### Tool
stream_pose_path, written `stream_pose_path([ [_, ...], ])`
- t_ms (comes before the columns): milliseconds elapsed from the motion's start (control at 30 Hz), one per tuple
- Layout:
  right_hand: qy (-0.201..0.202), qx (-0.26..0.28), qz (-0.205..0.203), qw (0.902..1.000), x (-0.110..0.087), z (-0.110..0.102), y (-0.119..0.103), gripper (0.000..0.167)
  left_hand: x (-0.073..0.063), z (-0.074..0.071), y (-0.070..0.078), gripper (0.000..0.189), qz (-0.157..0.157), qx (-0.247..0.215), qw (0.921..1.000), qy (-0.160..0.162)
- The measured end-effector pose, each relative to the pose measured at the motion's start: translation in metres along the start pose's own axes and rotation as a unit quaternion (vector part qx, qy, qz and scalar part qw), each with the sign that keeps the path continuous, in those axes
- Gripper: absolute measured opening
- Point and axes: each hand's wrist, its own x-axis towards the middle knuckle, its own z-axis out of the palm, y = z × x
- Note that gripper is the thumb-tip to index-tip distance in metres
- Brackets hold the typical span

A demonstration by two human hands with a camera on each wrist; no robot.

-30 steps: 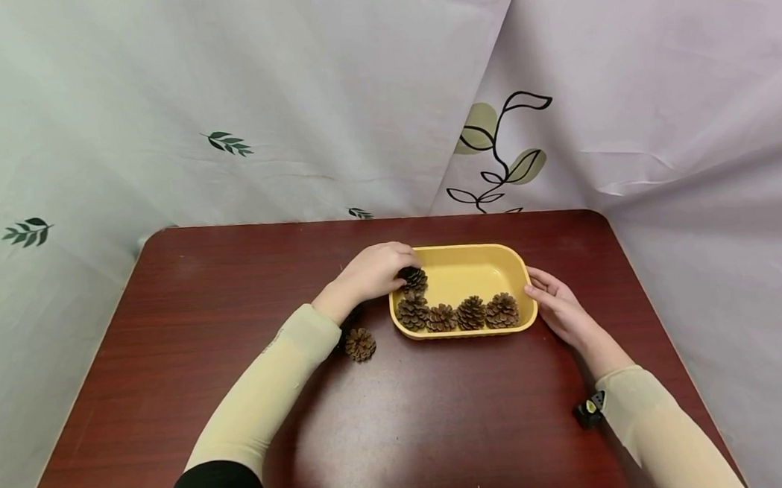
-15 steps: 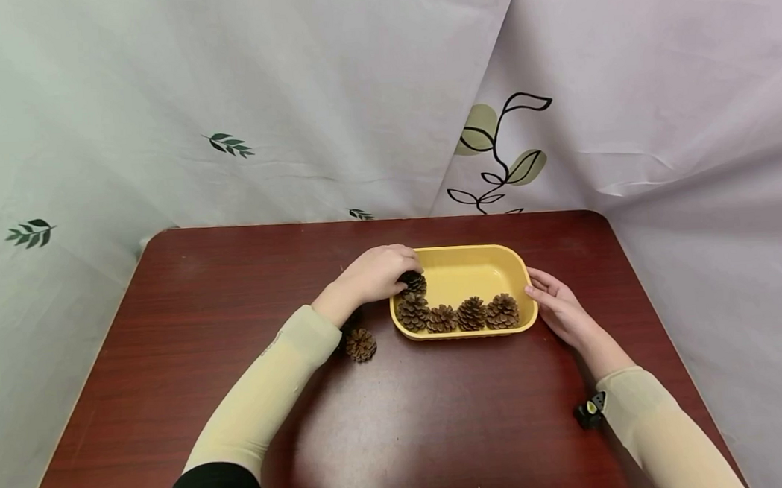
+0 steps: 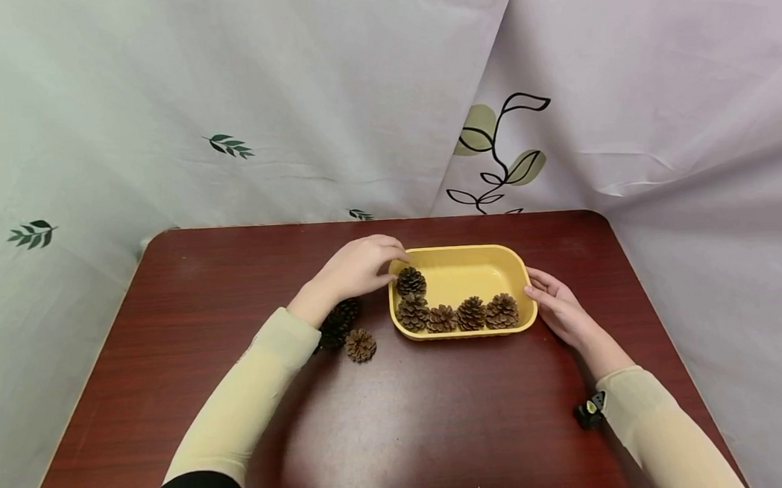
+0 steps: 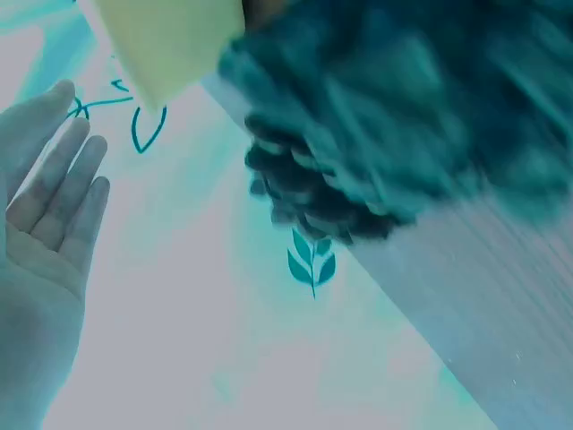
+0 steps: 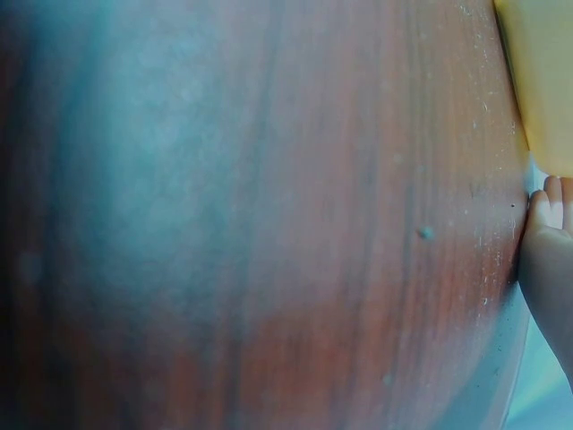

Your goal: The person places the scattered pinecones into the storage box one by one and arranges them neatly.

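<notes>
In the head view a yellow plastic tray (image 3: 472,254) holds several brown pine cones, with a row along its near wall and a pine cone (image 3: 410,281) at its left end. My left hand (image 3: 359,268) is at the tray's left rim, its fingers spread and nothing in them. That left hand also shows with extended fingers in the left wrist view, beside blurred dark pine cones (image 4: 304,188). My right hand (image 3: 563,312) holds the tray's right end, thumb on the rim and fingers against the outer side. Only part of it shows in the right wrist view.
Left of the tray, on the dark red wooden table (image 3: 442,420), lie a brown pine cone (image 3: 360,345) and dark pine cones (image 3: 338,322), partly hidden by the left forearm. A black wrist device (image 3: 589,411) sits by the right cuff. Patterned cloth (image 3: 288,93) hangs behind.
The left hand has let go of the pine cone at the tray's left end and drawn back leftward, uncovering dark pine cones on the table. The right hand and tray stay in place.
</notes>
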Motion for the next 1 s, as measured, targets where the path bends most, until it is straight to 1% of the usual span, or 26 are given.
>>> stream_pose_path([
  [133,-0.001,-0.004,0.003,1.0000,0.000,0.000,0.000,0.036,-0.012,-0.009,-0.005,0.030,-0.006,-0.007,0.9999,0.013],
  [267,-0.004,-0.004,0.003,1.0000,0.000,0.000,0.000,0.036,-0.025,-0.017,-0.009,0.030,-0.027,-0.017,0.9994,0.015],
  [533,-0.005,0.000,0.001,1.0000,0.001,-0.001,0.000,0.036,-0.055,-0.025,-0.015,0.032,-0.059,-0.039,0.9970,0.029],
  [767,-0.006,-0.001,-0.001,1.0000,0.002,-0.002,0.000,0.037,-0.082,-0.023,-0.018,0.032,-0.096,-0.056,0.9929,0.042],
  [867,-0.005,-0.002,-0.001,1.0000,0.001,-0.002,0.000,0.036,-0.092,-0.020,-0.020,0.031,-0.112,-0.068,0.9900,0.051],
  [1000,-0.002,-0.001,0.001,1.0000,0.000,-0.001,-0.001,0.036,-0.103,-0.016,-0.021,0.032,-0.130,-0.096,0.9847,0.065],
])
